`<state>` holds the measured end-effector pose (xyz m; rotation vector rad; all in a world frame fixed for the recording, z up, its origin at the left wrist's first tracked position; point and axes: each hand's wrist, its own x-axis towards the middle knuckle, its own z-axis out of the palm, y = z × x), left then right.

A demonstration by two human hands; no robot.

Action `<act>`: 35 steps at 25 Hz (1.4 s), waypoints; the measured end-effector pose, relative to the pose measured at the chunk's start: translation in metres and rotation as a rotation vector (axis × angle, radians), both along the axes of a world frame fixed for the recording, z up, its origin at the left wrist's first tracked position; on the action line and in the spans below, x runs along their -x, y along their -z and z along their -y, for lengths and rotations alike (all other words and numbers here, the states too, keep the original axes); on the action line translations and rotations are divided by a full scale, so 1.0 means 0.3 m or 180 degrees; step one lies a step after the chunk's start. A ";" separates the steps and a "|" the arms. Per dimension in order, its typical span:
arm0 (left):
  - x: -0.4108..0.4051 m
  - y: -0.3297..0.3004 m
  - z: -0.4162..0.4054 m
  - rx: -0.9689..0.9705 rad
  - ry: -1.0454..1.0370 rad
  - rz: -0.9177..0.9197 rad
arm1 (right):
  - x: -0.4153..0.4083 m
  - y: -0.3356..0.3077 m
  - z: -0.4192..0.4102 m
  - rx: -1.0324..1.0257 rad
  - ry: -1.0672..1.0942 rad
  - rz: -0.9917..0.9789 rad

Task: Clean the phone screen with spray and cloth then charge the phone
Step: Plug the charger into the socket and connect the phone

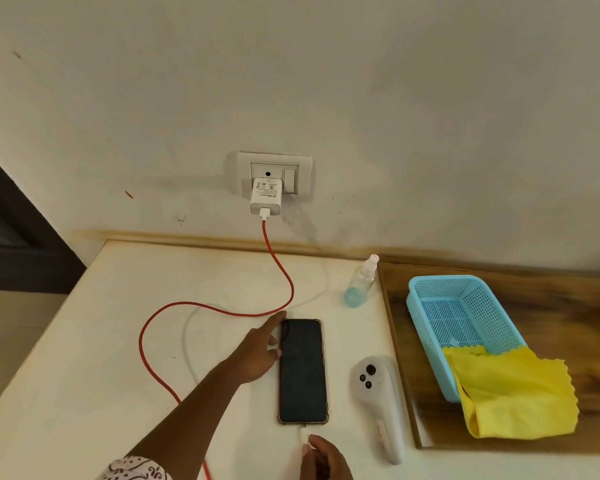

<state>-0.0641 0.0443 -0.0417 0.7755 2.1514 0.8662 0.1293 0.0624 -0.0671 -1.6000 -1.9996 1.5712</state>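
A: Where did things stand, and what could have gone wrong?

B: The black slab phone in its clear case lay flat, screen up, mid-bench on the cream bench. Your left hand pressed open-fingered against its left edge, holding nothing. Your right hand pinched the white cable plug at the phone's near end; whether it was fully seated I cannot tell. Pushed off-axis, the plug could have jammed or slid the phone away from you.

A: And the cable?

B: The red braided cable looped from the white wall charger, seated in the white wall socket plate, passing close beside your left forearm; a snag could have tugged the plug.

A: Anything else around?

B: The clear spray bottle with blue liquid stood beyond the phone. A white handheld controller lay just beside it on the right, crowding your right hand. The yellow cloth draped from the light-blue perforated plastic basket.
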 end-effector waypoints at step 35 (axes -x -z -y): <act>0.007 0.042 -0.004 0.0007 -0.0085 -0.0052 | 0.019 0.032 0.012 -0.0113 0.0103 0.0141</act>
